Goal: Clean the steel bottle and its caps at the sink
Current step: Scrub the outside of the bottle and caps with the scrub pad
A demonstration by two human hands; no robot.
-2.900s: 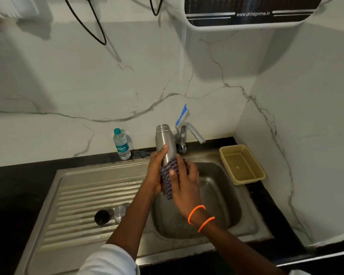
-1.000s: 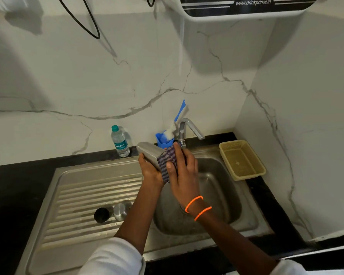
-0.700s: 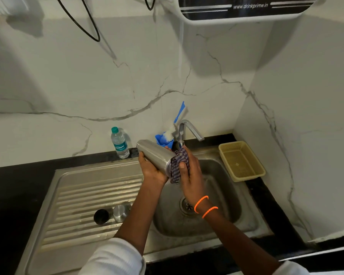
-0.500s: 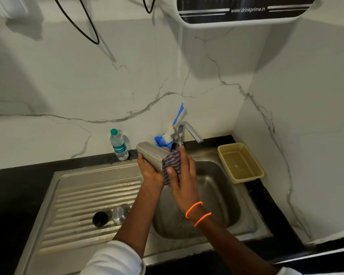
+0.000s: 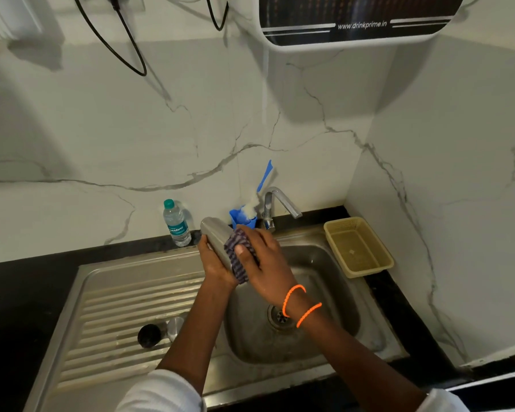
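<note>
Gripping steel bottle (image 5: 216, 237) between both hands' fingers (image 5: 244, 251), apparently tilted.

One view only — a head-worn wide-angle camera looking forward and steeply down from above the sink (image 5: 137, 281), close over the forearms. The marble wall (image 5: 161, 129) fills the upper frame — the basin sits lower centre.

Legible text: "www.drinkprime.in" on the wall-mounted water purifier (image 5: 360, 22), upper right of frame. Plastic water bottle (image 5: 176, 223) label: script wording, unreadable.
</note>
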